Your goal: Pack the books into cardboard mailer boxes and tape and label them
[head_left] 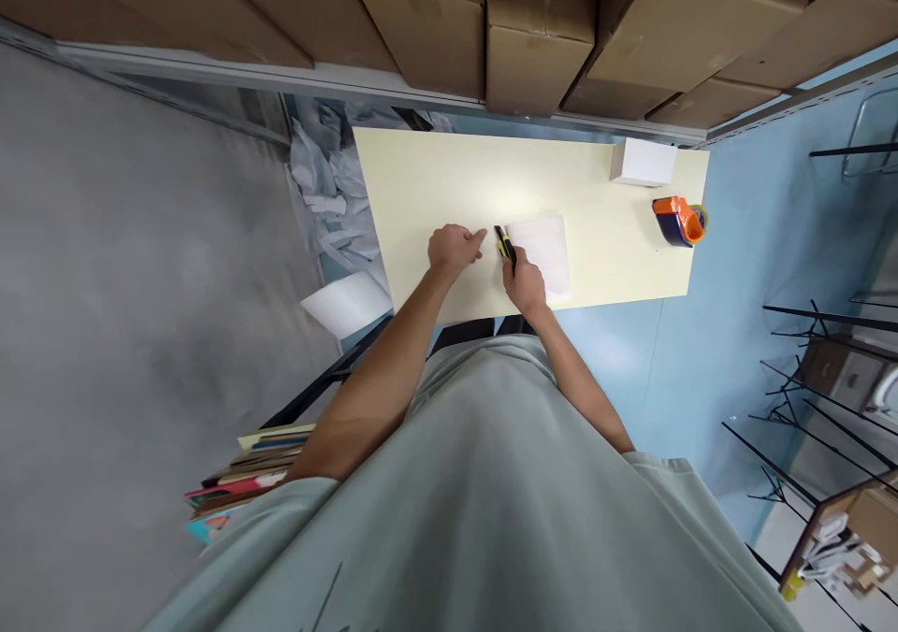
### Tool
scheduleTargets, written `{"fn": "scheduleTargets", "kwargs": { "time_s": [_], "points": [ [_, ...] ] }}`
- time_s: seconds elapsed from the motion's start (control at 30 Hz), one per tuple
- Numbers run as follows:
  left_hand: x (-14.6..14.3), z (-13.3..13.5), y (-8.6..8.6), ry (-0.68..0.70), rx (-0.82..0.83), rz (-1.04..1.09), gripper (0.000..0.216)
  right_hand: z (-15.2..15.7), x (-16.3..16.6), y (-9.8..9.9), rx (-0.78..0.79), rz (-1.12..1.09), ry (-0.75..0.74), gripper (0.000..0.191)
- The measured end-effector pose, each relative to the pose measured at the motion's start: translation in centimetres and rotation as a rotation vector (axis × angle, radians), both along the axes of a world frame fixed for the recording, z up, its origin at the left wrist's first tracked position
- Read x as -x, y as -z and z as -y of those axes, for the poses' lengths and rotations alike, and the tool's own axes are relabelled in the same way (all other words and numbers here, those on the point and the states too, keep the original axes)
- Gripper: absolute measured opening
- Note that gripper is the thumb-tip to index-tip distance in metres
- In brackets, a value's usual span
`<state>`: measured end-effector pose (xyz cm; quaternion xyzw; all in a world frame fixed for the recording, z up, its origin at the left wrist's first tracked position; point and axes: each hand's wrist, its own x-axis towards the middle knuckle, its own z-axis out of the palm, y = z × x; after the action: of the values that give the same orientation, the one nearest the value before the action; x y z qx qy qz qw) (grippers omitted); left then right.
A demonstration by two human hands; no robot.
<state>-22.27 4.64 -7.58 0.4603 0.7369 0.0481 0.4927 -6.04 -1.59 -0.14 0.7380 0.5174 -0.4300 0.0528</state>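
My right hand is wrapped round a yellow and black utility knife, its black tip pointing up and left. Just right of the knife lies a white, flat square packet or sheet on the cream tabletop. The right hand is at that square's left edge. To the left, my left hand has its fingers curled in and its thumb side toward the knife. Whether anything is between those fingers is too small to tell. A small gap separates the left hand from the knife.
A white box and an orange and dark blue tape dispenser stand at the table's right end. Cardboard boxes line a shelf above the far edge. White crumpled wrapping fills the left side. Stacked folders sit lower left.
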Motion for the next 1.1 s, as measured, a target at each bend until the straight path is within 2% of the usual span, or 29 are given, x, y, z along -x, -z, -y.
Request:
{"fn": "scheduleTargets", "kwargs": {
  "time_s": [0.17, 0.3, 0.47, 0.7, 0.93, 1.1],
  "points": [
    [0.1, -0.2, 0.1, -0.02, 0.007, 0.018, 0.056, 0.2, 1.2, 0.3, 0.007, 0.044, 0.041, 0.033],
    [0.1, -0.2, -0.2, -0.009, 0.008, 0.026, 0.054, 0.2, 1.8, 0.0, 0.028, 0.085, 0.013, 0.035],
    [0.0, -0.3, -0.8, -0.011, 0.026, 0.017, 0.048, -0.1, 2.8, -1.3, 0.074, 0.149, -0.027, 0.036],
    [-0.5, -0.6, -1.3, 0.034, 0.072, -0.07, 0.049, -0.2, 4.0, -3.2, 0.135, 0.252, -0.092, 0.036],
    [-0.7, -0.3, -0.7, -0.001, 0.056, -0.06, 0.047, 1.2, 3.9, -2.8, 0.131, 0.272, -0.092, 0.038],
    [-0.9, -0.2, -1.3, -0.005, 0.048, -0.072, 0.047, 2.7, 3.7, -2.8, 0.134, 0.293, -0.107, 0.037]
  ]
}}
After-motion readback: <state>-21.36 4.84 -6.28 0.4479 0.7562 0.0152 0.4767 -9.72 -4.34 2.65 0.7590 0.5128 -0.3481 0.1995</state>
